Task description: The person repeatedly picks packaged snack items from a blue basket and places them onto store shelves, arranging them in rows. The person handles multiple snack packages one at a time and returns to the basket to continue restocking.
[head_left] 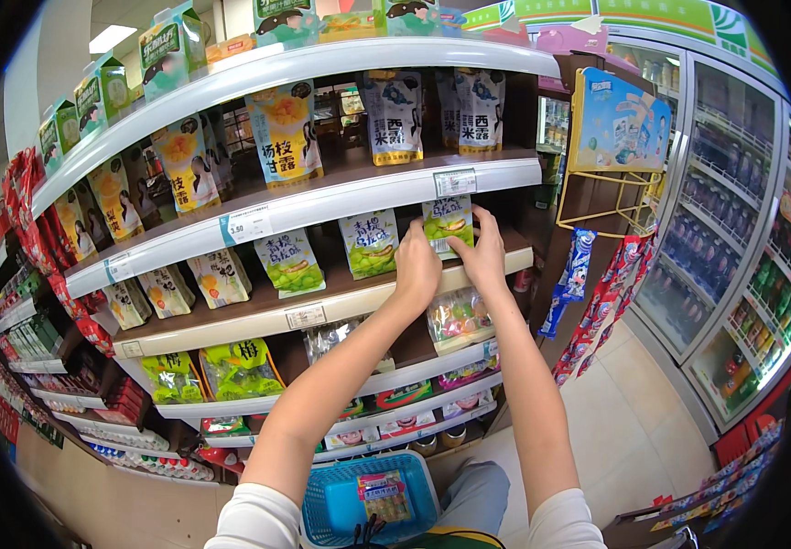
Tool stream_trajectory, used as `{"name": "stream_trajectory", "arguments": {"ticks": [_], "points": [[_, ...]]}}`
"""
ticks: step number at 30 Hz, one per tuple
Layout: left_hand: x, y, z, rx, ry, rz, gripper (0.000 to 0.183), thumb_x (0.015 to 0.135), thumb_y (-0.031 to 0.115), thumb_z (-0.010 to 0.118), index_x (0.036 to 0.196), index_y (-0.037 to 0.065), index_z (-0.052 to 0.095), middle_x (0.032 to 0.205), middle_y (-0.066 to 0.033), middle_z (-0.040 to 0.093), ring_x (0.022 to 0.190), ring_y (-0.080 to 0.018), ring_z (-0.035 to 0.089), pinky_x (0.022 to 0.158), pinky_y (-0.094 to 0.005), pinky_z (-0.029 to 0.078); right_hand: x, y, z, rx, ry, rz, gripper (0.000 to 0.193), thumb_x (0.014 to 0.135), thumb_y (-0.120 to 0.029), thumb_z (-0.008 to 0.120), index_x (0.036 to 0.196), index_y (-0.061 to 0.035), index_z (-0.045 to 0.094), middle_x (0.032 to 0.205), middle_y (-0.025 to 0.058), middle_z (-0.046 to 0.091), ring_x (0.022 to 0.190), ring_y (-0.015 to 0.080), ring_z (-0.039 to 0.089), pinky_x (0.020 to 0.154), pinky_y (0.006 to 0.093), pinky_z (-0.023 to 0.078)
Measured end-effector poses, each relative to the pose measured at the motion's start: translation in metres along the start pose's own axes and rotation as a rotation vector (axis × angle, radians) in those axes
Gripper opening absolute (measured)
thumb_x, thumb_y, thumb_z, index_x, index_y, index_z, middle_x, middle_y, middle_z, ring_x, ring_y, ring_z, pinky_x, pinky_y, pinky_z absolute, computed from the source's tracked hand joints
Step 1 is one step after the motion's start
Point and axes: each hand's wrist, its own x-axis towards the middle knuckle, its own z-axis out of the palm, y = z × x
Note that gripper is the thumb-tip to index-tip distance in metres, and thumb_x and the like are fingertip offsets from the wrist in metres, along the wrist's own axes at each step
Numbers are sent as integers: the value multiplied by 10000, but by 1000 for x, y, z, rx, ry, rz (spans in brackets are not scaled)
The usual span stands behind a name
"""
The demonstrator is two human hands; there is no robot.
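On the second shelf down, near its right end, both my hands are on a green-and-white stand-up pouch (448, 218) with green fruit printed on it. My left hand (417, 265) grips its left side, fingertips at the lower edge. From the other side, my right hand (482, 251) curls its fingers around the pouch's right edge. The pouch stands upright, its top just under the price rail (368, 203). A matching green pouch (368, 242) is just left of my left hand, and another green pouch (288, 261) stands farther left.
Yellow pouches (284, 133) and grey-white pouches (392, 116) line the shelf above. Clear bags (460, 316) lie on the shelf below my hands. A blue basket (318, 489) holding a colourful packet (384, 497) is low by my legs. Right are a yellow wire rack (601, 206), hanging packets (571, 274) and glass-door coolers (711, 210).
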Motion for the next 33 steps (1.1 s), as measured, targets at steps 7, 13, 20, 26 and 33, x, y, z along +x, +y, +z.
{"name": "stream_trajectory", "arguments": {"ticks": [7, 13, 20, 26, 33], "points": [[2, -5, 5, 9, -8, -62, 450, 738, -129, 541, 1183, -109, 476, 996, -334, 623, 913, -497, 611, 785, -530, 503, 4, -21, -1, -53, 16, -33, 564, 746, -36, 748, 1247, -44, 490, 1166, 175, 535, 1073, 412, 550, 877, 444, 471], [3, -4, 8, 37, -26, -110, 482, 757, -111, 514, 1231, -115, 426, 976, -355, 618, 909, -514, 605, 794, -546, 495, 13, -18, 1, -78, -4, -91, 565, 750, -9, 735, 1254, -39, 484, 1159, 189, 541, 1075, 431, 545, 867, 456, 478], [-5, -5, 12, 88, 1, 3, 525, 718, -117, 560, 1221, -151, 413, 1041, -340, 581, 960, -483, 581, 823, -521, 492, 6, -4, 5, -76, -54, -11, 582, 769, -58, 740, 1288, -25, 478, 1206, 198, 581, 1088, 392, 576, 888, 412, 491], [-7, -6, 12, 139, -43, 35, 559, 729, -92, 569, 1252, -175, 390, 1067, -335, 566, 970, -471, 575, 827, -505, 501, -2, 2, 9, -105, -62, -13, 570, 792, -76, 729, 1293, -4, 466, 1195, 199, 588, 1060, 355, 611, 877, 401, 504], [-9, -10, 6, 120, -127, 17, 581, 747, -57, 564, 1276, -196, 369, 1074, -345, 570, 961, -476, 589, 833, -504, 509, -8, 3, 9, -65, -47, -23, 546, 769, -70, 738, 1247, 4, 485, 1181, 229, 577, 1062, 455, 567, 872, 474, 479]]}}
